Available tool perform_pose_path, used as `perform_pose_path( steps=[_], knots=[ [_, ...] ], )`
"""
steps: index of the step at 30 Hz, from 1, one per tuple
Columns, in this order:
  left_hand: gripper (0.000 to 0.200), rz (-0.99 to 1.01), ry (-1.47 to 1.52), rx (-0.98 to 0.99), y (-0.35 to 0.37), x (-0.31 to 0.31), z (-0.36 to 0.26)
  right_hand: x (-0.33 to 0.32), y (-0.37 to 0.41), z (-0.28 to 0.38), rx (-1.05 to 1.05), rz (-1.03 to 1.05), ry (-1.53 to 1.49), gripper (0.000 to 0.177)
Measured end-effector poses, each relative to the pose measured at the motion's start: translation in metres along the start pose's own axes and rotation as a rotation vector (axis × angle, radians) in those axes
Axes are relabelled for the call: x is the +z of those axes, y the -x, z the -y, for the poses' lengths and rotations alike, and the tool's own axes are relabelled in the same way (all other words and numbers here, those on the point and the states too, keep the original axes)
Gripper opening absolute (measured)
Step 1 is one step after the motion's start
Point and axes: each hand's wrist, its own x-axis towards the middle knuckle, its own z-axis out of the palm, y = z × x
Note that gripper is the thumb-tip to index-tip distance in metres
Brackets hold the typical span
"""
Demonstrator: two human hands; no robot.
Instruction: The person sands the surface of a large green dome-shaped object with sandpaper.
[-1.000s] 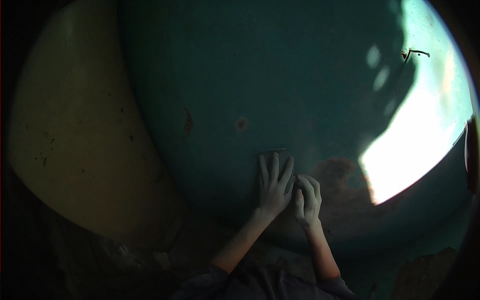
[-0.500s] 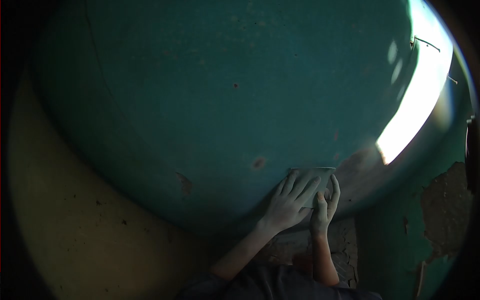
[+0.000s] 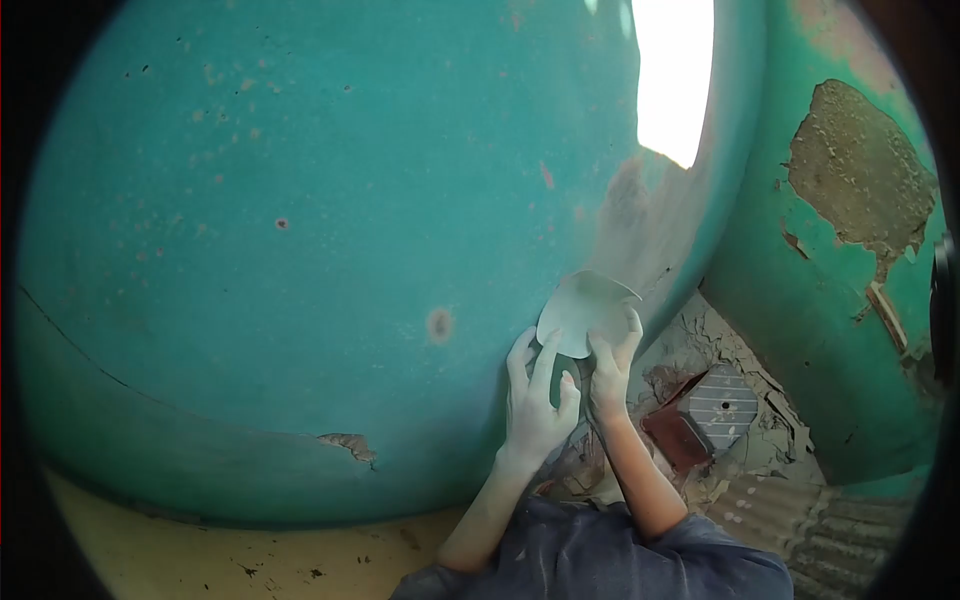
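In the head view, a thin, pale, bent sheet that looks like sandpaper (image 3: 585,308) is between my hands, its top edge curving up in front of the big turquoise curved surface (image 3: 400,180). My left hand (image 3: 540,405), whitish with dust, has its fingertips at the sheet's lower left edge; the thumb points up, apart from it. The sheet's right side is pinched by my right hand (image 3: 610,365), thumb in front and fingers curled at the edge. Close above the sheet, a greyish worn patch (image 3: 625,210) marks the turquoise surface.
A bright patch of light (image 3: 675,80) lies on the surface at top right. To the right is a green wall (image 3: 770,330) with peeled plaster (image 3: 860,165). Below lie broken rubble, a striped grey tile (image 3: 720,405) and a reddish block (image 3: 678,435).
The view has turned down and to the right and grown brighter. The sheet, formerly flat on the surface under my left palm, is now lifted and bent between both hands.
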Motion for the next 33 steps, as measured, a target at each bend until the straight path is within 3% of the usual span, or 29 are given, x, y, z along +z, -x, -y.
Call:
perform_pose_path(
  steps=[2,4,6,7,8,10,11,14,19,21,25,30,33],
  knots=[
    [0.05,-0.016,0.005,-0.13,0.001,0.003,-0.001,-0.002,0.002,-0.007,0.099,0.045,-0.056,0.053],
    [0.049,-0.009,0.041,-0.172,-0.004,0.005,0.004,-0.007,0.003,-0.013,0.071,0.088,0.09,0.047],
    [0.048,-0.004,0.08,-0.215,-0.01,0.008,0.004,-0.014,0.002,-0.024,-0.141,0.176,0.481,0.042],
    [0.047,-0.017,0.025,-0.186,-0.013,0.009,0.003,-0.015,0.006,-0.015,-0.188,0.172,0.782,0.048],
    [0.047,-0.031,-0.032,-0.155,-0.015,0.009,0.003,-0.015,0.01,-0.009,-0.19,0.162,0.78,0.048],
    [0.048,-0.01,-0.054,-0.109,-0.015,0.008,0.005,-0.013,0.016,-0.002,-0.484,0.193,0.887,0.057],
    [0.048,-0.018,-0.068,-0.08,-0.015,0.008,0.006,-0.017,0.015,0.001,-0.522,0.324,0.958,0.066],
    [0.048,0.0,-0.12,-0.037,-0.018,0.004,0.001,-0.006,0.007,-0.002,-0.542,0.439,1.045,0.069],
    [0.045,0.069,-0.282,0.042,-0.023,-0.013,-0.017,0.0,-0.017,-0.025,-0.708,0.416,1.128,0.073],
    [0.043,0.026,-0.326,0.043,-0.023,-0.02,-0.023,0.013,-0.015,-0.018,-0.586,0.316,0.933,0.073],
    [0.042,-0.038,-0.322,0.087,-0.018,-0.035,-0.018,0.033,-0.01,-0.013,-0.559,0.171,0.936,0.069],
    [0.043,-0.217,-0.597,0.21,-0.011,-0.049,-0.013,0.029,0.001,-0.037,-0.686,0.08,1.089,0.062],
    [0.046,-0.245,-0.688,0.125,-0.004,-0.047,-0.002,0.03,-0.001,-0.035,-0.743,0.076,1.189,0.061]
  ],
)
